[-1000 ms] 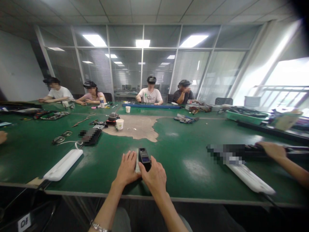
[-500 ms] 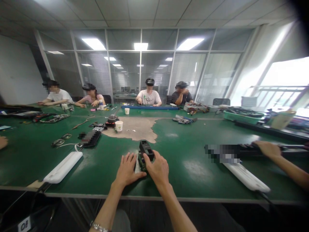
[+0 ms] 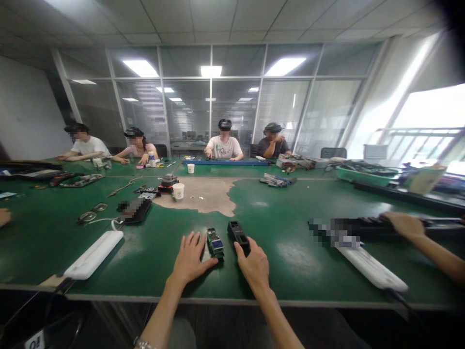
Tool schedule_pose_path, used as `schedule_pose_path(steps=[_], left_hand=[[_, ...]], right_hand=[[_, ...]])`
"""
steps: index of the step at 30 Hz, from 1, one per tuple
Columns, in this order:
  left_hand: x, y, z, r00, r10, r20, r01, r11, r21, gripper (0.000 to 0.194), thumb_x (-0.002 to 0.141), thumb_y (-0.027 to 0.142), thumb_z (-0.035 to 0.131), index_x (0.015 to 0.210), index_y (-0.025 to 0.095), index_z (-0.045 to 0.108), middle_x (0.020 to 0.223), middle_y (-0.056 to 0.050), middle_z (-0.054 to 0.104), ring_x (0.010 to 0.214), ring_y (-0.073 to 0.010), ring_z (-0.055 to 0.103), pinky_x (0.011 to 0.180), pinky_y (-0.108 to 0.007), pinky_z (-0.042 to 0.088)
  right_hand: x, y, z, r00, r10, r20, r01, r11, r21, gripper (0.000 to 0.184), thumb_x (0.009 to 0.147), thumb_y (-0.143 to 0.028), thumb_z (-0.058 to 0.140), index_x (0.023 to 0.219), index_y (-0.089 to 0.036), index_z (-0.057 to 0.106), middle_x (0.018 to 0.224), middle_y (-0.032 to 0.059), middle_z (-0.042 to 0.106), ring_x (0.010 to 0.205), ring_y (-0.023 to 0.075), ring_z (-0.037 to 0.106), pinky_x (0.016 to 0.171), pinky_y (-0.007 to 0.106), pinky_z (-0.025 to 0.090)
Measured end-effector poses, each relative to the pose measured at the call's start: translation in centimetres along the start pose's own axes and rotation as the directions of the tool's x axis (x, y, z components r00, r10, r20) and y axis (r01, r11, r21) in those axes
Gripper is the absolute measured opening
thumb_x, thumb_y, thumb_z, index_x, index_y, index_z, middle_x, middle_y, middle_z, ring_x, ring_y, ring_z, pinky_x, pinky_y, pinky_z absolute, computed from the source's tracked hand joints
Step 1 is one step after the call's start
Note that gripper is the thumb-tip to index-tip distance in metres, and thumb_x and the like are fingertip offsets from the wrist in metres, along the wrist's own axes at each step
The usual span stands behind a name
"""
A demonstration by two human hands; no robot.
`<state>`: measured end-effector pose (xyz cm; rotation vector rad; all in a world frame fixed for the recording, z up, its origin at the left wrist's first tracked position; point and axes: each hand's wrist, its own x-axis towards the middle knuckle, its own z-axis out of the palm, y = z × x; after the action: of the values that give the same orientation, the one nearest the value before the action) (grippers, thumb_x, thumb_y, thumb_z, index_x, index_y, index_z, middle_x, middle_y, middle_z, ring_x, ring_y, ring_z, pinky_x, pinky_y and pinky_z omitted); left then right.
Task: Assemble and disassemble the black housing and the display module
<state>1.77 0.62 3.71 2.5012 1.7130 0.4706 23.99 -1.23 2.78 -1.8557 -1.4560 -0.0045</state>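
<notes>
My left hand [image 3: 189, 260] lies flat on the green table [image 3: 290, 232], fingers spread, its thumb against the near end of a small green circuit board [image 3: 215, 243] with a blue display. My right hand [image 3: 254, 265] is closed on the near end of a black plastic cover [image 3: 238, 233], which rests on the table just right of the board. The two parts lie side by side with a small gap between them.
A white power strip [image 3: 94, 254] lies at the left, another white power strip [image 3: 372, 267] at the right. A co-worker's hand [image 3: 401, 224] rests on a black bar at the right. Paper cups [image 3: 178, 191], tools and several seated people are farther back.
My right hand lifted the black cover off the circuit board and carried it to the right, setting it down beside the board. My left hand stayed flat by the board.
</notes>
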Motion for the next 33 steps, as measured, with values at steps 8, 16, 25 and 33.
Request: schedule_pose_path(steps=[8,16,25,33], left_hand=[[0.1,0.0,-0.1,1.0,-0.01,0.008,0.01,1.0,0.0,0.091,0.079,0.082,0.037,0.144,0.018,0.04,0.154,-0.012,0.032,0.144,-0.0335,0.019,0.118,-0.054,0.01],[0.1,0.1,-0.2,1.0,-0.006,0.008,0.006,1.0,0.0,0.089,0.08,0.081,0.038,0.142,0.018,0.043,0.154,-0.011,0.032,0.144,-0.0331,0.019,0.118,-0.054,0.01],[0.1,0.2,-0.5,1.0,0.005,0.004,-0.004,1.0,-0.019,0.085,0.081,0.08,0.038,0.142,0.02,0.043,0.154,-0.011,0.032,0.144,-0.0336,0.019,0.117,-0.056,0.01],[0.1,0.2,-0.8,1.0,0.013,0.022,-0.012,0.999,-0.037,0.074,0.084,0.075,0.04,0.144,0.03,0.041,0.155,-0.008,0.032,0.144,-0.0342,0.018,0.116,-0.059,0.009]], right_hand=[[0.1,0.3,0.2,1.0,-0.013,0.004,0.013,1.0,-0.005,0.049,0.091,-0.051,0.046,0.12,-0.014,0.058,0.099,0.0122,0.067,0.092,0.0245,0.063,0.083,0.032,0.043],[-0.1,0.3,0.3,0.998,-0.065,0.021,0.065,0.997,-0.042,0.047,0.091,-0.048,0.045,0.122,-0.013,0.056,0.102,0.013,0.067,0.094,0.0242,0.063,0.085,0.033,0.043],[-0.2,0.9,1.1,0.996,-0.086,-0.025,0.085,0.996,-0.039,0.075,0.087,-0.055,0.05,0.14,-0.002,0.038,0.124,0.0212,0.059,0.112,0.0287,0.056,0.097,0.037,0.041],[-0.2,0.9,1.2,0.995,-0.095,-0.004,0.095,0.994,-0.054,0.069,0.089,-0.056,0.047,0.135,-0.004,0.045,0.121,0.0195,0.061,0.111,0.0297,0.057,0.095,0.038,0.042]])
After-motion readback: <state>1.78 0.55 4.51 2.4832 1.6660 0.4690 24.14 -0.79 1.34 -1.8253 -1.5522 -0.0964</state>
